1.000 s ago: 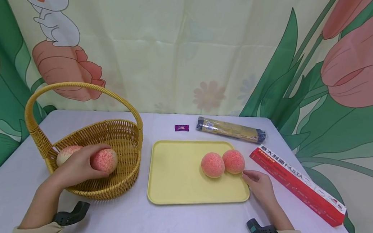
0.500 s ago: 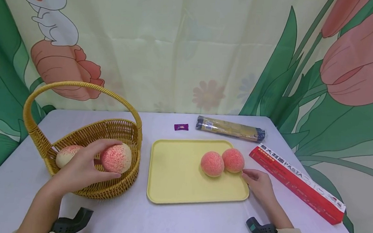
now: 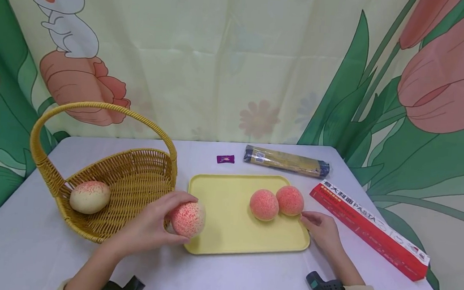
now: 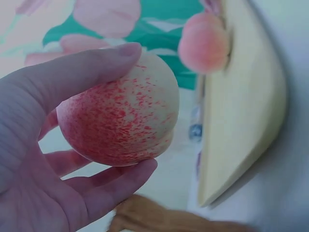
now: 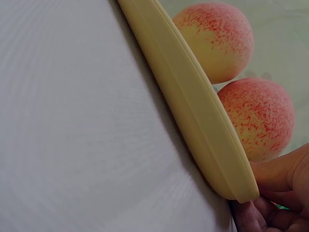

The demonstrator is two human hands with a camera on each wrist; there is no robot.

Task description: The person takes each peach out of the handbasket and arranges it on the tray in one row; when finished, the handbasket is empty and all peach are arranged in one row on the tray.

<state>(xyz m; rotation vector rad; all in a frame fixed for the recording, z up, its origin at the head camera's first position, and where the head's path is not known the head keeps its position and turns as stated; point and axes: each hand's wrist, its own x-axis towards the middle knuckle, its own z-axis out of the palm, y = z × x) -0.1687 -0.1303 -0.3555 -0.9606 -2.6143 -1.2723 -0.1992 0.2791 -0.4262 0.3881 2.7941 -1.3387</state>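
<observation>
A red-speckled, cream peach (image 3: 188,219) is gripped between the thumb and fingers of my left hand (image 3: 151,227). It is held up between the basket and the left end of the yellow tray (image 3: 218,225), overlapping the tray's edge in the head view. The left wrist view shows the peach (image 4: 120,116) with fingers on both sides of it. My right hand (image 3: 324,232) pinches the tray's right rim; in the right wrist view the thumb (image 5: 277,174) lies over the rim with fingers below. Two pink peaches (image 3: 264,205) (image 3: 290,200) sit together on the tray's right half.
A wicker basket (image 3: 142,161) with a tall arched handle stands at left, one pale peach (image 3: 90,197) inside. Behind the tray lie a small purple packet (image 3: 225,159) and a long wrapped pack (image 3: 287,161). A red pasta box (image 3: 371,229) lies at right.
My left hand has lifted the peach out of the basket and carried it right to the tray's left edge. The right hand has stayed at the tray's rim.
</observation>
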